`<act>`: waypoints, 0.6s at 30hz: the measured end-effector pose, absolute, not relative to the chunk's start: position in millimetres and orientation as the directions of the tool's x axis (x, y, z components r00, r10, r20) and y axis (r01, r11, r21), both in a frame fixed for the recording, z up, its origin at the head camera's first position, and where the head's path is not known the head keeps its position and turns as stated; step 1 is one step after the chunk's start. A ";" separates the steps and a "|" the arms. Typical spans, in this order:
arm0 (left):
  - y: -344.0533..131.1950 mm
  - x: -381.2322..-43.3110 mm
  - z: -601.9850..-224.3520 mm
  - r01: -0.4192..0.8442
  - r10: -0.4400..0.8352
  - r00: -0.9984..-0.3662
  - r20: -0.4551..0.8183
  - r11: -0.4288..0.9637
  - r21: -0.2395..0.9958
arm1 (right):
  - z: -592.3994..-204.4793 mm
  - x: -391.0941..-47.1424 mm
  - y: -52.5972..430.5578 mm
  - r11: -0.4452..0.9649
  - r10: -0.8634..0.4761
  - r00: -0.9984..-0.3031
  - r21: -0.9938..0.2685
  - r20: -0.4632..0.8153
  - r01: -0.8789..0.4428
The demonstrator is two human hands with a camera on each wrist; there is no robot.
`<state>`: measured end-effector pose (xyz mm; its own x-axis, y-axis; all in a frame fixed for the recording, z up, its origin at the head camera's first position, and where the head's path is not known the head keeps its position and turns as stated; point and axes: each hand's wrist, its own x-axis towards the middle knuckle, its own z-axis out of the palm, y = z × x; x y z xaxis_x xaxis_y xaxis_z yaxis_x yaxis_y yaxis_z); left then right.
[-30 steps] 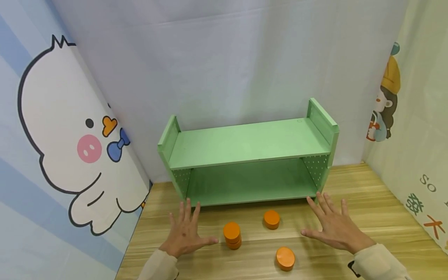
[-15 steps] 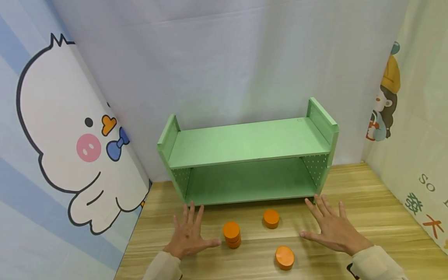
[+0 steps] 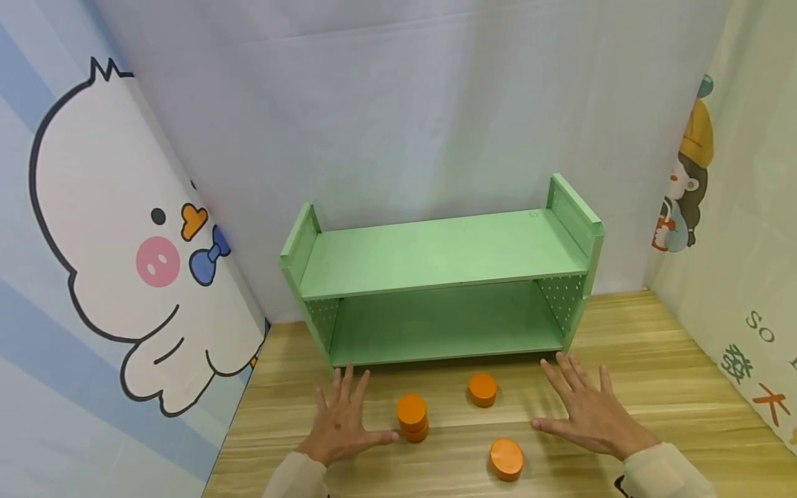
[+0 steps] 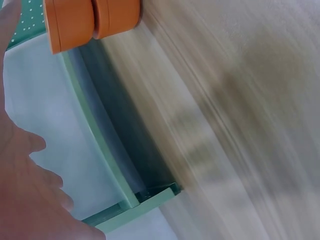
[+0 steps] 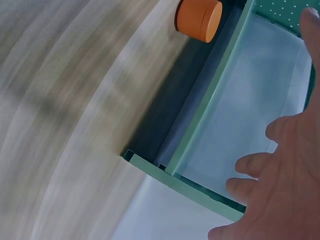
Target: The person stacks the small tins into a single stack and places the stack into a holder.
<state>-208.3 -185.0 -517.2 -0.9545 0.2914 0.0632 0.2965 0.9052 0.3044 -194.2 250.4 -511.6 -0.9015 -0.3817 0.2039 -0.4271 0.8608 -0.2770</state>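
Observation:
Fingers spread, my left hand [image 3: 342, 425] hovers over the table at the left, its thumb tip close to a stack of two orange round pieces [image 3: 412, 417]. My right hand [image 3: 591, 411], also spread and holding nothing, is over the table at the right. Between the hands lie two single orange round pieces, one farther back [image 3: 483, 389] and one nearer [image 3: 507, 458]. In the left wrist view the stacked pieces [image 4: 72, 22] show beyond the hand; in the right wrist view one orange piece [image 5: 198, 19] shows.
Behind the hands stands a green two-tier shelf [image 3: 442, 252] with raised side panels, on a wood-grain table [image 3: 616, 332]. A pale curtain [image 3: 405, 124] hangs behind it. Printed cartoon sheets [image 3: 106, 207] line the left and right sides.
My left hand has moved slightly right and toward me, its thumb now nearer the stack. My right hand has shifted slightly left and toward me. The orange pieces stay in place.

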 end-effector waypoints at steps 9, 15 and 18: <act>-184.1 -207.1 -525.1 0.291 0.290 -0.955 0.053 0.894 0.340 | -519.3 -192.0 248.7 0.866 -0.380 -0.906 -0.272 0.185 -0.419; -181.7 -205.4 -528.1 0.295 0.291 -0.954 0.066 0.892 0.343 | -522.7 -190.5 246.0 0.871 -0.386 -0.902 -0.246 0.196 -0.426; -179.4 -205.3 -529.9 0.292 0.286 -0.956 0.070 0.889 0.353 | -524.0 -190.7 245.1 0.871 -0.384 -0.904 -0.251 0.190 -0.422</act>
<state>-205.3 -179.4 -529.9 -0.9557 0.2858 0.0702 0.2917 0.8891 0.3526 -190.7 245.1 -524.0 -0.9037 -0.3835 0.1903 -0.4225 0.8710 -0.2509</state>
